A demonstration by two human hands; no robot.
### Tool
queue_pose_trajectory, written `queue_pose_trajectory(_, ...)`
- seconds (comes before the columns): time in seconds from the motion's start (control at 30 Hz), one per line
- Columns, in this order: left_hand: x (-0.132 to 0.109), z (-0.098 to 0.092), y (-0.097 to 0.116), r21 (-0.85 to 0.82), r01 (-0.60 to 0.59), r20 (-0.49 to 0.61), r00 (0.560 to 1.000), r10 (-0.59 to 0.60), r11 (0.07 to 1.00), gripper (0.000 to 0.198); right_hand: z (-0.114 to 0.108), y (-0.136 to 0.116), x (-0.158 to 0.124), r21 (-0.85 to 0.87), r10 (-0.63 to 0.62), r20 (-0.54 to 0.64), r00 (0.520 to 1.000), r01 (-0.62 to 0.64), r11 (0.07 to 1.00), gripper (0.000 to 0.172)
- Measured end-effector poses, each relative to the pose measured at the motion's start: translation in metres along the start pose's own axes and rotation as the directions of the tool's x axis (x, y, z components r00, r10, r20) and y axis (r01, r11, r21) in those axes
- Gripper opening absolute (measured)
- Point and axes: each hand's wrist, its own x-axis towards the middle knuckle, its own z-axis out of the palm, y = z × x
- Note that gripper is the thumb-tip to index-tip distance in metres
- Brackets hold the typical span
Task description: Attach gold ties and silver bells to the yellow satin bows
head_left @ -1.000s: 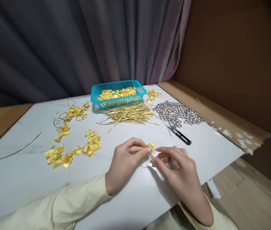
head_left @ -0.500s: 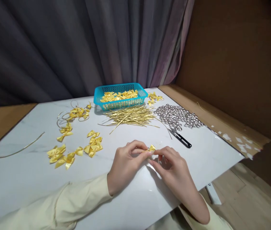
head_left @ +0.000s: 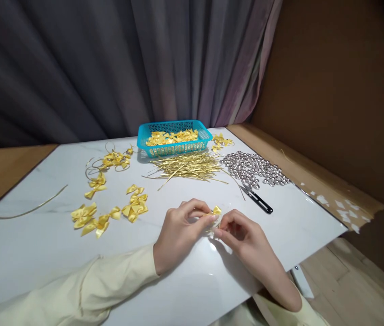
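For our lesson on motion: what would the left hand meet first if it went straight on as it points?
Probably the right hand, just beyond the yellow bow the left hand holds, though depth is unclear.

tabletop point(head_left: 164, 290) bright, glare spots | shadow below right fingers point(head_left: 234, 217) | curtain point(head_left: 93, 68) dim

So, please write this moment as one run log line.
left hand: pinching yellow bow; right hand: close beside it; black snips: on table

The bows point(head_left: 216, 210) are yellow, ties point(head_left: 187, 166) gold — basket point(head_left: 179, 148) turquoise, tabletop point(head_left: 168, 292) grey-veined white.
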Motion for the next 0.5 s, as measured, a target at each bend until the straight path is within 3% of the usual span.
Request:
queue_pose_trajectory(0.13,0.002,-0.002,-0.003,0.003,-0.022,-0.026,0.999,0.022,1.000,0.010,-0.004,-0.002,-0.003,0.130,0.031,-0.006,0.999,-0.030,0.991,0.015)
queue_pose_trajectory(0.33,0.005,-0.001,-0.009,0.008,-0.054,-0.017,0.998,0.054,0.999,0.013,-0.001,0.000,-0.002,0.416,0.115,0.110,0.987,-0.151,0.897,0.019)
queue_pose_trajectory(0.5,0.003,-0.001,-0.012,0.164,-0.141,-0.018,0.989,0.146,0.976,0.012,0.000,0.002,-0.003,0.469,0.171,0.073,0.982,-0.186,0.864,0.022)
